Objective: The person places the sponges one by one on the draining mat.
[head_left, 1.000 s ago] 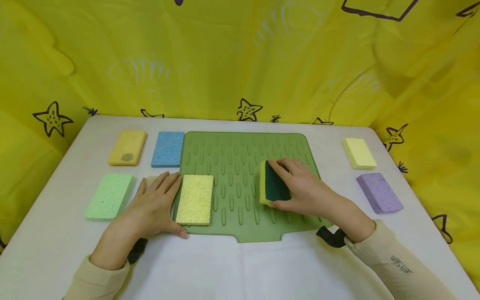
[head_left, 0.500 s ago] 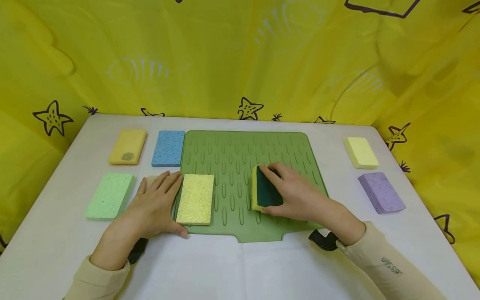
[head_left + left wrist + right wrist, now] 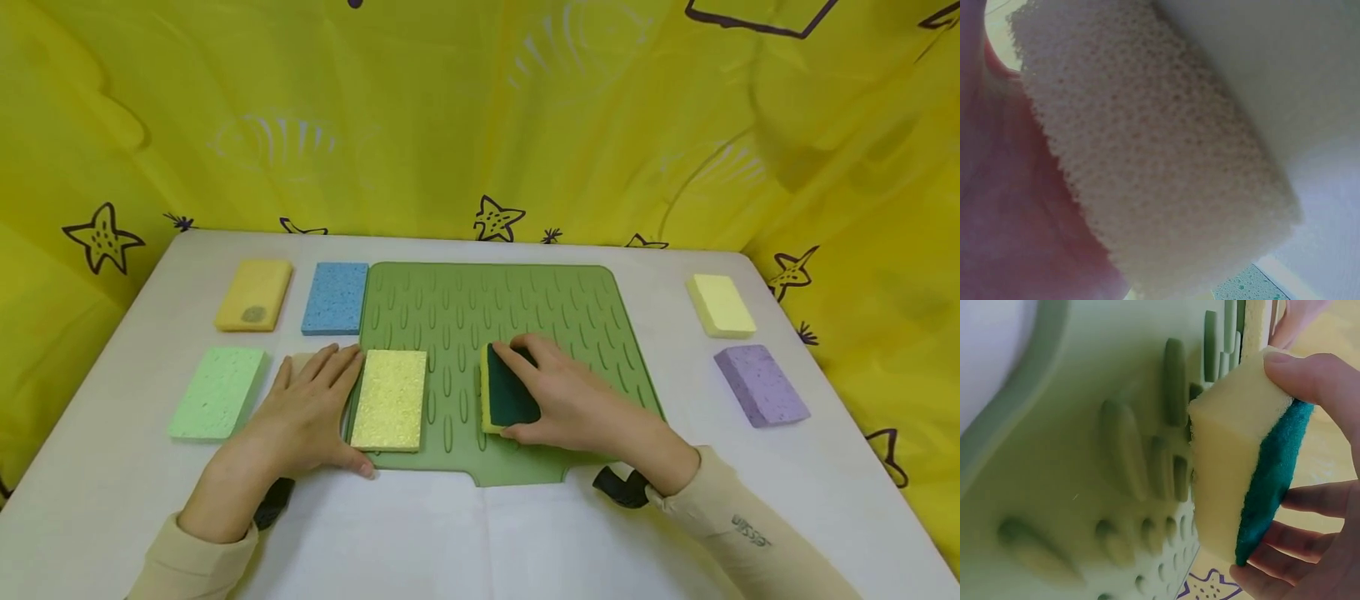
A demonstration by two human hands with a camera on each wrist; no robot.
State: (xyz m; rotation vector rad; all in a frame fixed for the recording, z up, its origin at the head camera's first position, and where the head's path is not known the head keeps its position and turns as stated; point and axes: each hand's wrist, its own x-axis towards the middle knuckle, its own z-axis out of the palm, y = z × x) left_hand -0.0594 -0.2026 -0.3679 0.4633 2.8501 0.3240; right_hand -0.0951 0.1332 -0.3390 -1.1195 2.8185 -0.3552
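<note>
My right hand (image 3: 558, 396) grips a yellow scrub sponge with a dark green pad (image 3: 512, 392), thumb at its near end and fingers at the far end. In the right wrist view the sponge (image 3: 1225, 469) stands tilted close to the ridged green mat (image 3: 465, 325). My left hand (image 3: 311, 408) rests with spread fingers over a beige porous sponge (image 3: 1147, 144), mostly hidden beneath it in the head view. Just right of that hand, a flat yellow sponge (image 3: 390, 400) lies on the mat's left side.
Left of the mat lie a mint green sponge (image 3: 220, 393), an orange-yellow sponge (image 3: 255, 292) with a dark spot, and a blue sponge (image 3: 335, 298). A pale yellow sponge (image 3: 722, 307) and a purple sponge (image 3: 762, 386) lie at right. A yellow patterned curtain (image 3: 420, 125) surrounds the table.
My right hand has carried the green-and-yellow sponge leftward and slightly nearer over the mat, toward the flat yellow sponge. The left hand has stayed in place.
</note>
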